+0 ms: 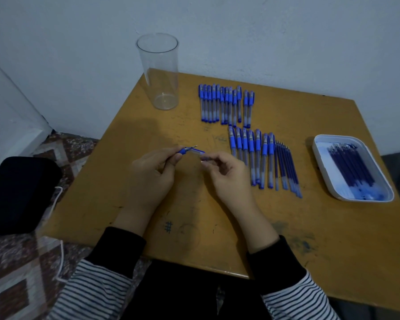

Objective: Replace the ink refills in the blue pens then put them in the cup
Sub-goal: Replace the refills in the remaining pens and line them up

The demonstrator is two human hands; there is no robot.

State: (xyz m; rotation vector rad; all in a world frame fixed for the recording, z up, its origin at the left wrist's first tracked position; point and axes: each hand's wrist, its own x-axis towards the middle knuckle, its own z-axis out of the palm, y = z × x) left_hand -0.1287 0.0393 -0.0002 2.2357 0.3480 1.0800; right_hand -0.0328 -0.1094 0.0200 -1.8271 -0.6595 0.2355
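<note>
Blue pen (187, 150) (cap (198, 152) off), left hand (148, 175)

Mid-frame my left hand (148, 176) pinches the pen (187, 149) by its tip end, my right hand (226, 179) the other end. Cup (158, 72) upper left, tray (317, 144) right.

— Pens (226, 105) near the far edge: blue caps, clear barrels. Cup (158, 70) at the far left corner: clear.
— Tabletop (310, 239): ochre, with dark scuffs. Tray (317, 150) by the right edge: white, smeared blue; refills (351, 167) inside dark blue. Sleeves (90, 289): black-and-white stripes, black cuffs.
</note>
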